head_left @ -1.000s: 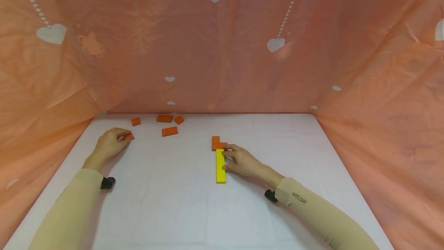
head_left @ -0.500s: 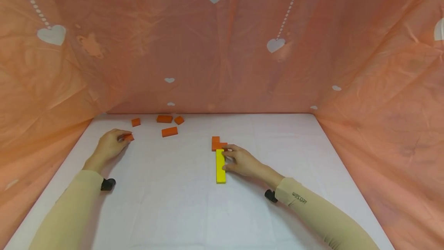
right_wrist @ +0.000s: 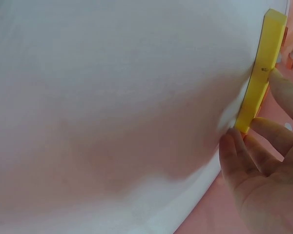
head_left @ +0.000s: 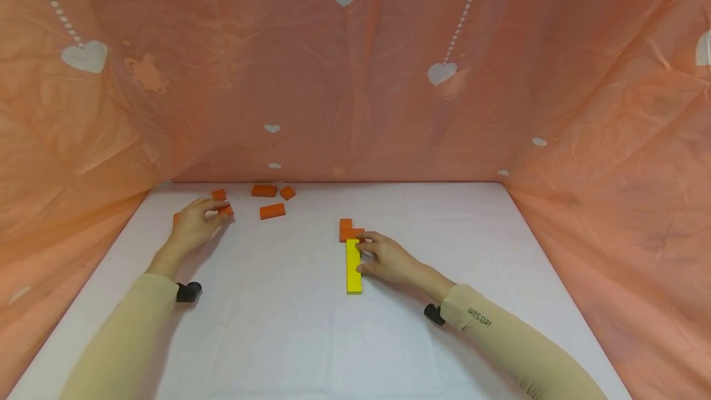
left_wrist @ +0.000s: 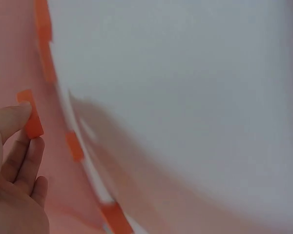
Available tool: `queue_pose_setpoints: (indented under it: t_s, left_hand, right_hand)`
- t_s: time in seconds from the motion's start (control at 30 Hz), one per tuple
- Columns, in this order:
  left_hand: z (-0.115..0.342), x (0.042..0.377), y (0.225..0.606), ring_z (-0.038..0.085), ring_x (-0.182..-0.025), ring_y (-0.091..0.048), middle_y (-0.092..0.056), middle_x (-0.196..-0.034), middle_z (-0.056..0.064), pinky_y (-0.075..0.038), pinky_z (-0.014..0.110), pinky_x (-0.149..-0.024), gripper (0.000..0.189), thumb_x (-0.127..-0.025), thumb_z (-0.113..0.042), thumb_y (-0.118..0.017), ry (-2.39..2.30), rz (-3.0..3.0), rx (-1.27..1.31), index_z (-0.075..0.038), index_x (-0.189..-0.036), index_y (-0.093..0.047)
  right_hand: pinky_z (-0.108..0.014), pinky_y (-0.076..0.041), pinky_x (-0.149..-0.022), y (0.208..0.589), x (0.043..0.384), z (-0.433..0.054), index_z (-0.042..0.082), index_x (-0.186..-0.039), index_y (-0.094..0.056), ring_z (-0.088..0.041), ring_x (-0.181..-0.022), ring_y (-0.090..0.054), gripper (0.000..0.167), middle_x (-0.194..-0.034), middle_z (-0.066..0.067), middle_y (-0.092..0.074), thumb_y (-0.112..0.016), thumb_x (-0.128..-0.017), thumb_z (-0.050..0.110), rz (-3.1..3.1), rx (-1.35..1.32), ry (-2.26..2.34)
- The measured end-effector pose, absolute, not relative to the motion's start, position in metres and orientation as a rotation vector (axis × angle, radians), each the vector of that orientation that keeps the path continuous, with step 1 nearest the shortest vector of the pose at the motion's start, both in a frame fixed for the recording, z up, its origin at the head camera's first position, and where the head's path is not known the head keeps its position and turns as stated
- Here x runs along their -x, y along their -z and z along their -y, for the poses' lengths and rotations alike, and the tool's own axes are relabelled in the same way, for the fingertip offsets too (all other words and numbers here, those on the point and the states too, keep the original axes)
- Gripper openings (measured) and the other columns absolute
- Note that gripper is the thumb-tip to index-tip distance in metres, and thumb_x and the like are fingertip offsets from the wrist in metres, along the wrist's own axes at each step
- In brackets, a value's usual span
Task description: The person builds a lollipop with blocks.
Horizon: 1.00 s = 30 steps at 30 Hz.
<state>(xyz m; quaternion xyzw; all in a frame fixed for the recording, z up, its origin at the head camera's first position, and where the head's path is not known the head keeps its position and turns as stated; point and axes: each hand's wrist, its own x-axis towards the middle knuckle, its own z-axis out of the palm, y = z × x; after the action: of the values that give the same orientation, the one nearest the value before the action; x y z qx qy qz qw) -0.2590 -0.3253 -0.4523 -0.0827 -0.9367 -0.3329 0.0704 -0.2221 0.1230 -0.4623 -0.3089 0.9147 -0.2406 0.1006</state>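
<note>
My left hand (head_left: pixel 194 222) pinches a small orange block (left_wrist: pixel 30 114) between thumb and fingers; the left wrist view shows it apart from the blocks on the table. At mid-table, my right hand (head_left: pixel 389 258) rests its thumb and fingertips against the right side of a long yellow block (head_left: pixel 353 267), without wrapping round it. Just beyond the yellow block's far end lie two orange pieces, an upright-looking one (head_left: pixel 345 225) and a flat one (head_left: pixel 355 233), placed close together. One fingertip lies over the right end of the flat piece.
Behind the left hand is another orange block (head_left: pixel 219 194), and one more orange block (head_left: pixel 176 218) peeks out to its left. Two longer orange blocks (head_left: pixel 263 191) and a small orange block (head_left: pixel 287 192) lie near the back edge. Pink cloth walls (head_left: pixel 355 91) enclose the white table (head_left: pixel 278 338).
My left hand has moved to the right with the small orange block, and an orange block on its left side has come into sight. The right hand and yellow block have stayed put.
</note>
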Motion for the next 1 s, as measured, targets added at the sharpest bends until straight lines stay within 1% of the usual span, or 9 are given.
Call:
queue_pose_setpoints:
  t_s: [0.13, 0.2, 0.27, 0.37, 0.43, 0.5, 0.57, 0.77, 1.0]
  left_hand:
    - [0.307, 0.259, 0.443, 0.055, -0.146, -0.03, -0.042, -0.155, 0.031, -0.028, 0.072, -0.115, 0.046, -0.102, -0.02, -0.069, 1.062, 2.852, 0.254, 0.002, -0.141, -0.06]
    - [0.296, 0.257, 0.439, 0.049, -0.149, -0.029, -0.041, -0.158, 0.022, -0.03, 0.07, -0.115, 0.052, -0.104, -0.031, -0.066, 1.125, 2.866, 0.235, -0.005, -0.148, -0.056]
    - [0.285, 0.257, 0.438, 0.044, -0.148, -0.031, -0.044, -0.157, 0.017, -0.034, 0.067, -0.115, 0.053, -0.104, -0.036, -0.065, 1.167, 2.84, 0.261, -0.008, -0.149, -0.056]
    - [0.267, 0.261, 0.437, 0.04, -0.144, -0.036, -0.046, -0.154, 0.013, -0.038, 0.063, -0.113, 0.047, -0.106, -0.033, -0.063, 1.215, 2.791, 0.31, -0.01, -0.147, -0.058]
    - [0.256, 0.267, 0.437, 0.043, -0.141, -0.041, -0.049, -0.151, 0.019, -0.039, 0.063, -0.113, 0.039, -0.105, -0.019, -0.063, 1.2, 2.743, 0.386, -0.004, -0.142, -0.062]
    - [0.245, 0.273, 0.437, 0.044, -0.139, -0.044, -0.05, -0.149, 0.021, -0.04, 0.063, -0.112, 0.038, -0.104, -0.011, -0.064, 1.197, 2.717, 0.432, -0.002, -0.141, -0.062]
    - [0.233, 0.277, 0.436, 0.043, -0.135, -0.049, -0.052, -0.147, 0.021, -0.043, 0.062, -0.11, 0.038, -0.103, -0.008, -0.066, 1.227, 2.691, 0.462, -0.001, -0.14, -0.063]
    - [0.2, 0.284, 0.437, 0.04, -0.128, -0.054, -0.057, -0.139, 0.016, -0.05, 0.057, -0.101, 0.035, -0.101, -0.011, -0.069, 1.286, 2.656, 0.513, -0.005, -0.135, -0.067]
    - [0.162, 0.29, 0.435, 0.038, -0.131, -0.053, -0.059, -0.138, 0.015, -0.043, 0.059, -0.112, 0.036, -0.1, -0.015, -0.07, 1.278, 2.679, 0.568, -0.006, -0.136, -0.068]
  right_hand:
    - [-0.052, -0.039, -0.118, 0.463, 0.223, -0.123, 0.002, -0.144, -0.06, -0.038, -0.143, -0.047, 0.056, -0.158, -0.018, -0.045, -0.076, -0.097, 0.028, -2.701, 0.905, 0.697]
    - [-0.052, -0.038, -0.119, 0.463, 0.223, -0.124, 0.002, -0.145, -0.06, -0.038, -0.144, -0.046, 0.056, -0.158, -0.017, -0.045, -0.076, -0.097, 0.028, -2.701, 0.901, 0.692]
    - [-0.052, -0.038, -0.119, 0.463, 0.223, -0.124, 0.003, -0.145, -0.06, -0.038, -0.144, -0.045, 0.056, -0.159, -0.017, -0.044, -0.076, -0.097, 0.028, -2.699, 0.897, 0.69]
    - [-0.053, -0.039, -0.118, 0.463, 0.223, -0.125, 0.001, -0.144, -0.06, -0.038, -0.144, -0.046, 0.056, -0.158, -0.018, -0.045, -0.076, -0.097, 0.027, -2.697, 0.9, 0.705]
    - [-0.052, -0.039, -0.118, 0.462, 0.223, -0.125, 0.001, -0.143, -0.061, -0.038, -0.144, -0.046, 0.056, -0.158, -0.017, -0.045, -0.076, -0.097, 0.027, -2.698, 0.9, 0.709]
    - [-0.052, -0.039, -0.118, 0.462, 0.223, -0.126, 0.0, -0.142, -0.061, -0.039, -0.143, -0.046, 0.055, -0.157, -0.018, -0.046, -0.077, -0.097, 0.026, -2.7, 0.911, 0.72]
    - [-0.052, -0.039, -0.118, 0.463, 0.224, -0.126, 0.0, -0.142, -0.062, -0.039, -0.143, -0.046, 0.055, -0.157, -0.018, -0.046, -0.077, -0.097, 0.027, -2.702, 0.917, 0.717]
    - [-0.053, -0.04, -0.117, 0.464, 0.224, -0.126, -0.001, -0.142, -0.061, -0.039, -0.142, -0.047, 0.055, -0.156, -0.019, -0.047, -0.076, -0.097, 0.026, -2.695, 0.945, 0.725]
    - [-0.052, -0.039, -0.118, 0.464, 0.224, -0.124, 0.0, -0.142, -0.062, -0.038, -0.143, -0.047, 0.055, -0.157, -0.018, -0.047, -0.077, -0.096, 0.027, -2.693, 0.921, 0.729]
